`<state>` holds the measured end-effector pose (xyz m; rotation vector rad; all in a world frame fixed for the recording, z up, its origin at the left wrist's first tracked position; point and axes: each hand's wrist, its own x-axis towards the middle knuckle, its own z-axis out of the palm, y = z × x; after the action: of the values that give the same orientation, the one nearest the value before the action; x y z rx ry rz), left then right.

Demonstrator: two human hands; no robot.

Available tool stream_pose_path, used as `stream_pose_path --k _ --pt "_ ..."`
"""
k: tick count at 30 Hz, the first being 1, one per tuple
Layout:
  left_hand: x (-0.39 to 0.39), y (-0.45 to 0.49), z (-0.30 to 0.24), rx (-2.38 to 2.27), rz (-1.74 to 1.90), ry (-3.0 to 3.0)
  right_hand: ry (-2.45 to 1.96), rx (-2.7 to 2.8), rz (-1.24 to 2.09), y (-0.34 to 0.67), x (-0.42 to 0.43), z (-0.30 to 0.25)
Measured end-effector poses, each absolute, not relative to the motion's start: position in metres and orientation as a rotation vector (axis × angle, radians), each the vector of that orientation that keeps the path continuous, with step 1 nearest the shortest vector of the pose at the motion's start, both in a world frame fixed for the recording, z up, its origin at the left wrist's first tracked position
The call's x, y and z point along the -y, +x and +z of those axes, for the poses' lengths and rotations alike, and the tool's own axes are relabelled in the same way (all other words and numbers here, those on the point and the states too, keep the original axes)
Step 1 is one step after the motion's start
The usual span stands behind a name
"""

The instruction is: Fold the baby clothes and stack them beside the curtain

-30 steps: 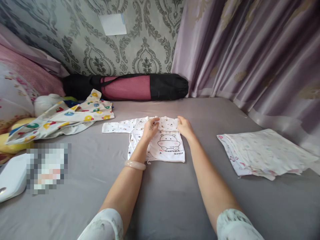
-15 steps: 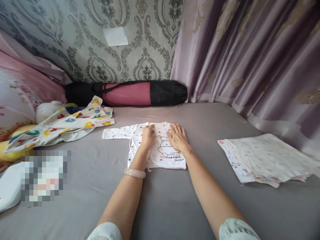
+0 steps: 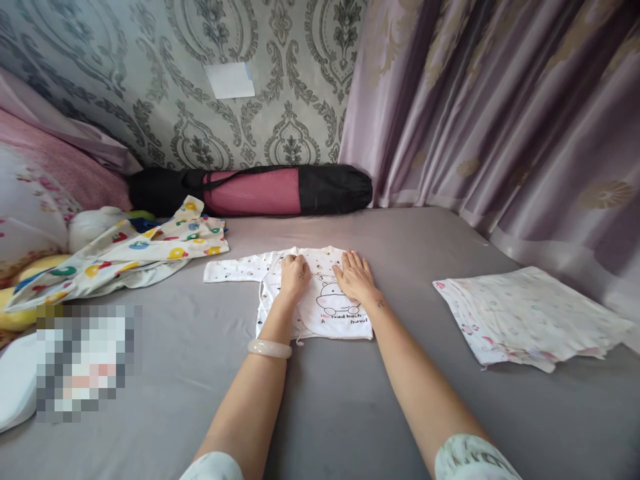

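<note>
A small white baby shirt (image 3: 310, 327) with a car-like animal print, lettering and tie strings lies flat on the bed. One long sleeve stretches out to the left; on the right side no sleeve sticks out. My left hand (image 3: 295, 277), below which a pale bangle circles the forearm, rests on the upper middle of the shirt with its fingers curled into the fabric. My right hand (image 3: 357, 277) lies flat on the shirt's upper right, fingers extended, partly covering the print.
A grey sheet (image 3: 340, 413) covers the bed. Folded white cloths (image 3: 525, 320) are stacked at right. Colourful printed clothing (image 3: 135, 250) and soft toys lie at left, near a white object (image 3: 20, 380) and a blurred patch. A black and pink rolled bag (image 3: 250, 191) lies along the wall.
Both hands stay nearly in place on the shirt, which looks unchanged. The view has shifted very slightly.
</note>
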<state>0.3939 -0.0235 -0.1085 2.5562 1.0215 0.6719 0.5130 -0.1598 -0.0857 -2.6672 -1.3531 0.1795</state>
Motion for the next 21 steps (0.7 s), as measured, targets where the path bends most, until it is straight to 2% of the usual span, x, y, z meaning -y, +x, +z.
stream_pose_path --k 7,13,21 --pt "0.034 0.397 -0.096 -0.875 0.666 2.690 -2.593 1.425 0.026 0.510 0.159 -0.079" --pt "0.047 0.399 -0.101 -0.896 0.319 2.676 -2.654 1.396 0.117 0.511 0.156 -0.088" --pt "0.046 0.400 -0.102 -0.941 0.274 2.642 -2.662 1.374 0.159 0.513 0.156 -0.089"
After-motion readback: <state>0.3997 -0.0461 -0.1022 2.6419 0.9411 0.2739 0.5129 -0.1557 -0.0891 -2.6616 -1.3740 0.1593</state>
